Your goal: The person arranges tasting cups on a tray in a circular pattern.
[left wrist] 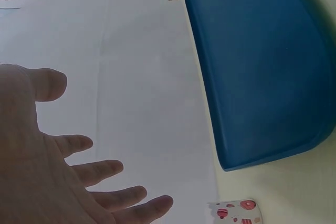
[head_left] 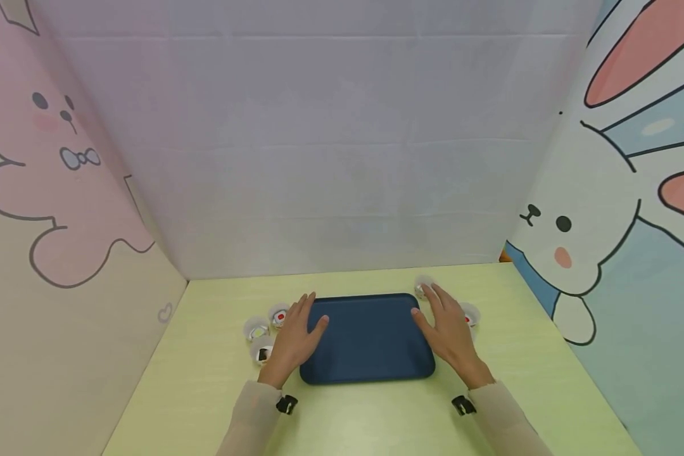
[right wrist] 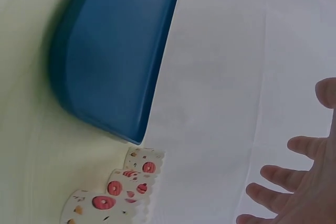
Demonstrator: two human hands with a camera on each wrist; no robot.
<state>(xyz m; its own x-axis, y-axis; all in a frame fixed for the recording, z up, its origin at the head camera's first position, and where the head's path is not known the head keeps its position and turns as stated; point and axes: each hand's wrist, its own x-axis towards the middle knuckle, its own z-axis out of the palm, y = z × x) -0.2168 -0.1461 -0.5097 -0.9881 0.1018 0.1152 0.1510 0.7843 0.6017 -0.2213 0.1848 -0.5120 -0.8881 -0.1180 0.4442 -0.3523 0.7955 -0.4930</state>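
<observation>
A dark blue rectangular tray (head_left: 367, 339) lies on the table, its bare inside facing up. My left hand (head_left: 294, 337) hovers by the tray's left edge with fingers spread and thumb apart. Over the right edge is my right hand (head_left: 449, 329), its fingers straight and holding nothing. Just left of the left hand stand three small paper cups, one with a red-marked piece (head_left: 280, 316) inside. Near the right fingers is another cup (head_left: 424, 286), and a further cup (head_left: 470, 313) is partly hidden behind that hand. In the right wrist view, patterned cups (right wrist: 131, 184) stand beyond the tray's corner.
The pale yellow-green table (head_left: 365, 418) is bounded by a white cloth backdrop (head_left: 342, 158). Side panels with cartoon animals, including a rabbit (head_left: 593, 240), rise at left and right. Small black devices (head_left: 287, 405) sit at both wrists.
</observation>
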